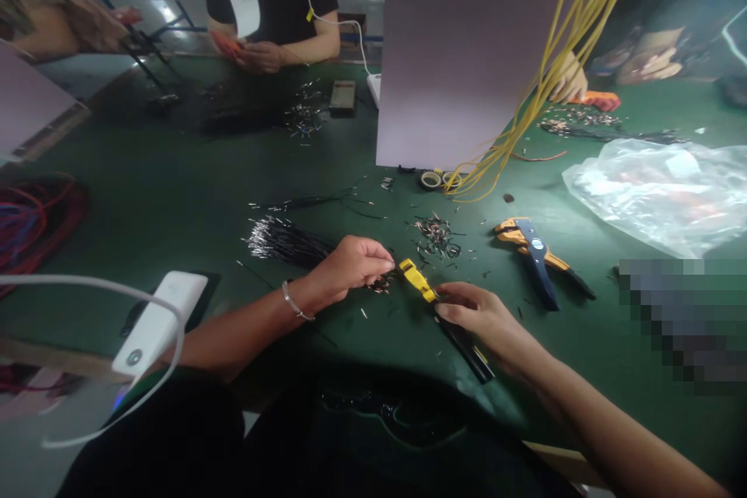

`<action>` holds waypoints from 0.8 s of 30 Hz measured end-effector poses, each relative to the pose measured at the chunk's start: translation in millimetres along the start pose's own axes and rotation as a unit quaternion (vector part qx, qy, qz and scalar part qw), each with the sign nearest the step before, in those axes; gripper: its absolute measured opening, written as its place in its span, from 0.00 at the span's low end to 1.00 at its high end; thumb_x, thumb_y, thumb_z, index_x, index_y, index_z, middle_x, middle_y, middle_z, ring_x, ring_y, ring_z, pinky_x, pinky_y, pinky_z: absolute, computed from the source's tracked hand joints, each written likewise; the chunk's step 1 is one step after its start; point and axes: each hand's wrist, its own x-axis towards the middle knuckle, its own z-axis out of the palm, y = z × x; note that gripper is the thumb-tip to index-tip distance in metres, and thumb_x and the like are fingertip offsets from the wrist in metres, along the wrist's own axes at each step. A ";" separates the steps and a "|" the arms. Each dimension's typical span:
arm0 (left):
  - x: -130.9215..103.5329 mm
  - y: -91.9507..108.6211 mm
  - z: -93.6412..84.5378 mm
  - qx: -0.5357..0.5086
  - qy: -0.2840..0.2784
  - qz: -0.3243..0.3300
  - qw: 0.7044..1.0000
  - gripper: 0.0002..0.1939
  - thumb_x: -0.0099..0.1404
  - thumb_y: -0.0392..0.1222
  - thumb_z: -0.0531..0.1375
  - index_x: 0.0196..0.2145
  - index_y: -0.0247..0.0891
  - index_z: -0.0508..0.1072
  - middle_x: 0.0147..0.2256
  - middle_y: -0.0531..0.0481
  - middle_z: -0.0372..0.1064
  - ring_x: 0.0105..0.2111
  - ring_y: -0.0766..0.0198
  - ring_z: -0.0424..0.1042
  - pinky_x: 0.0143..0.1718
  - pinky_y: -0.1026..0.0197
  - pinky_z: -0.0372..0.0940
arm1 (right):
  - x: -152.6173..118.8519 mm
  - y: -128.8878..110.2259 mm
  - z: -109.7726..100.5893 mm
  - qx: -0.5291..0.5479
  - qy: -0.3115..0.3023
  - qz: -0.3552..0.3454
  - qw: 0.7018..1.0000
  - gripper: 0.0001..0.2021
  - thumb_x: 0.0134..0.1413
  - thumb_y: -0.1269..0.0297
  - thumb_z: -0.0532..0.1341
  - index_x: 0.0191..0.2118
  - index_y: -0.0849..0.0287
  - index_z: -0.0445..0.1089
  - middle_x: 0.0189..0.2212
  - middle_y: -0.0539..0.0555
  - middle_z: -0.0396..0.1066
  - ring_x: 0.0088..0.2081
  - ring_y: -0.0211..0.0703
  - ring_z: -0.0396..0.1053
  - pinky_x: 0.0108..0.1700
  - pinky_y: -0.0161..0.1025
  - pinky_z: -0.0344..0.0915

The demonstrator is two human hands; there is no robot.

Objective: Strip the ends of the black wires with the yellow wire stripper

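Observation:
My right hand (482,315) is wrapped round a wire stripper (417,280) with a yellow head and black handles, its head pointing up and left. Just left of its jaws, my left hand (355,268) is closed in a pinch on a thin black wire, of which very little shows. Under and beside my left hand lies a bundle of black wires (292,240) with bright metal ends at the left. Beyond the tool sits a heap of short wire scraps (437,235).
A second wire stripper (534,253), blue and orange, lies at the right near a clear plastic bag (659,187). Yellow wires (542,101) hang beside a pale upright panel (449,54). At the left are a white power bank (160,323) and coiled red wires (38,218). Co-workers sit across the table.

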 end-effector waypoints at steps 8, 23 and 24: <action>-1.2 3.5 0.2 0.022 -0.010 -0.031 0.999 0.04 0.55 0.35 0.60 0.28 0.31 0.73 0.19 0.55 0.62 0.15 0.77 0.52 0.16 0.67 0.40 | -5.3 -1.9 7.8 0.126 -0.118 0.084 0.981 0.17 0.39 0.55 0.70 0.32 0.63 0.72 0.17 0.48 0.67 0.18 0.36 0.63 0.19 0.33 0.59; -18.9 21.2 -5.6 0.030 0.009 0.036 0.999 0.08 0.51 0.40 0.64 0.28 0.33 0.76 0.19 0.54 0.64 0.17 0.76 0.51 0.18 0.66 0.44 | -41.2 19.7 15.9 0.293 -0.329 -0.031 0.897 0.21 0.39 0.64 0.72 0.43 0.59 0.71 0.33 0.57 0.77 0.34 0.50 0.76 0.41 0.50 0.68; -21.1 22.7 -6.0 0.034 0.010 0.045 0.998 0.07 0.51 0.40 0.64 0.28 0.33 0.77 0.19 0.54 0.64 0.17 0.75 0.51 0.19 0.66 0.45 | -44.2 19.8 15.7 0.289 -0.356 -0.037 0.888 0.22 0.39 0.64 0.72 0.44 0.59 0.71 0.32 0.56 0.77 0.35 0.50 0.75 0.43 0.50 0.67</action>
